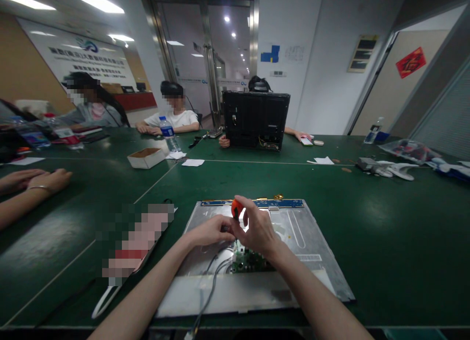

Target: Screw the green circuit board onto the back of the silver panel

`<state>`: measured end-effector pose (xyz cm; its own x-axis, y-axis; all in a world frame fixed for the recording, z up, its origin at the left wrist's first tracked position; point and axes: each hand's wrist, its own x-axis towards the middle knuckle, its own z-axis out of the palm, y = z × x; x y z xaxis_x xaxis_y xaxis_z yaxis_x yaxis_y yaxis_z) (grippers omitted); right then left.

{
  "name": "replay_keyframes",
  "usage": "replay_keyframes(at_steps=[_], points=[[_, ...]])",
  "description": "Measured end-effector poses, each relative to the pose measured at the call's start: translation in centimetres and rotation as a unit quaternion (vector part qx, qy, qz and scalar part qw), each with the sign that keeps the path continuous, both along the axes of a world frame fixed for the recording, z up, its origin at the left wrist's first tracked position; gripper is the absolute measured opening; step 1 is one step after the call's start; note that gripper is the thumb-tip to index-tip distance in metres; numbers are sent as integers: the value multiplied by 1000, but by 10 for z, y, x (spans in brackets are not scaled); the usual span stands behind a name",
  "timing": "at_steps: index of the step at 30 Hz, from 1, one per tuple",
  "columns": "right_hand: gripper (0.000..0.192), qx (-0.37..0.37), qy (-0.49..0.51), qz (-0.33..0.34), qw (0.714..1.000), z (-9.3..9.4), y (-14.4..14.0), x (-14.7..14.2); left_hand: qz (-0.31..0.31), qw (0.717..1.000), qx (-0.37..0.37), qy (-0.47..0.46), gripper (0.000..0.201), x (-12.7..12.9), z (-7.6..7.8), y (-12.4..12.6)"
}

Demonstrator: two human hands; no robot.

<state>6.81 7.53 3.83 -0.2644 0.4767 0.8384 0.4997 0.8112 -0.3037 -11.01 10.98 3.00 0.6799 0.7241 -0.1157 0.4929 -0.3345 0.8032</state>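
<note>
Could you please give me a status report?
Right hand gripping orange-handled screwdriver; left hand beside it. Green circuit board below, on metal panel. Grey cables trail over panel's near edge.

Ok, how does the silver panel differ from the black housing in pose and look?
Pose: the silver panel lies flat, while the black housing stands upright.
Place: the panel is under the wearer's left hand and right hand; the housing is farther off, with another person's hand at its edge.
Colour: the panel is mostly silver-grey, the housing black.
Shared: both are on the green table and show wires.
</note>
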Motion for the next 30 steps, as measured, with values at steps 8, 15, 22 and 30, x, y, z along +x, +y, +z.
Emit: replay_keyframes(at_steps=[8, 15, 22, 30], points=[[50, -13, -20, 4, 1000, 6, -2, 2, 9, 1000, 17, -8, 10, 0, 0, -1], [57, -21, -9, 13, 1000, 3, -2, 1, -15, 1000, 3, -20, 10, 0, -1, 1], [56, -10, -27, -8, 1000, 1, 0, 1, 21, 999, 20, 18, 13, -1, -2, 0], [55, -18, -16, 12, 1000, 4, -2, 1, -17, 1000, 13, 1, 7, 0, 1, 0]])
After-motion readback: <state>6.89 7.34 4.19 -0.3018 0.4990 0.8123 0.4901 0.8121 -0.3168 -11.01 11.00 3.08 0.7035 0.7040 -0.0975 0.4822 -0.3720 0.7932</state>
